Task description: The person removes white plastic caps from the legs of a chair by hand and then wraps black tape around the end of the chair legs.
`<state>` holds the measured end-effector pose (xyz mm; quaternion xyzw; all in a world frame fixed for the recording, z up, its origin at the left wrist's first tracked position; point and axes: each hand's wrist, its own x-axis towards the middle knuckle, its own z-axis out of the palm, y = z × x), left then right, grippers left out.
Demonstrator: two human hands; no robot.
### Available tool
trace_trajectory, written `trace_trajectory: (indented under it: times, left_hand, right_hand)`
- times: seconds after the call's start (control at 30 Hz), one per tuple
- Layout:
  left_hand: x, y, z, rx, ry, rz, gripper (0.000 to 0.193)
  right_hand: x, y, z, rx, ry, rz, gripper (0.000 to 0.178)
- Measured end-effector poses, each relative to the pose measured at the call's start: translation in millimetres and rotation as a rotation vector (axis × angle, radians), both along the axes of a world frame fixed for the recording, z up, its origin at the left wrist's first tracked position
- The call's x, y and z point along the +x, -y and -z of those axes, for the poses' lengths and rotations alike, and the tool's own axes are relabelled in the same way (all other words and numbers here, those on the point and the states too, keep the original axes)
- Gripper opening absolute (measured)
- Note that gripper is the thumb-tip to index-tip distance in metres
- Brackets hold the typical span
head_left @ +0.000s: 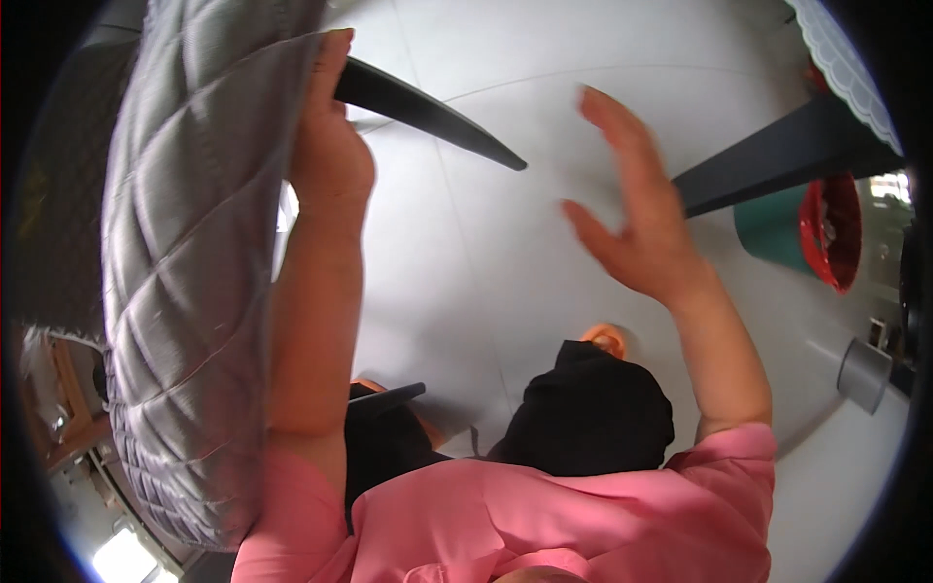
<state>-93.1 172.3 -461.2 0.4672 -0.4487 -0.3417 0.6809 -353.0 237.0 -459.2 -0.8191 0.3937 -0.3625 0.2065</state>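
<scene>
A grey, diamond-quilted chair cover (190, 233) stands on its side along my left arm. A dark tapered leg (437, 117) sticks out past it, so it looks like a padded chair tipped over. My left hand (332, 146) is pressed to the cover's inner edge near the base of that leg, gripping there; some of its fingers are hidden. To the right, my right hand (641, 204) hangs over the floor, fingers apart and slightly blurred, holding nothing.
A dark table leg (777, 155) slants in at the right under a white scalloped cloth (847, 63). Behind it stands a green bin (773, 228) with a red liner (826, 233). A grey cylinder (863, 376) lies at lower right. Pale tiled floor (466, 243) runs between, with my feet below.
</scene>
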Motion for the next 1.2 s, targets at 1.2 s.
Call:
trace_trajectory:
  times: [1.2]
  left_hand:
    - [120.6,-245.4,-47.3,0.953,0.712,0.231,0.031]
  right_hand:
    - [119.3,149.6,68.8,0.538,0.484,0.01,0.025]
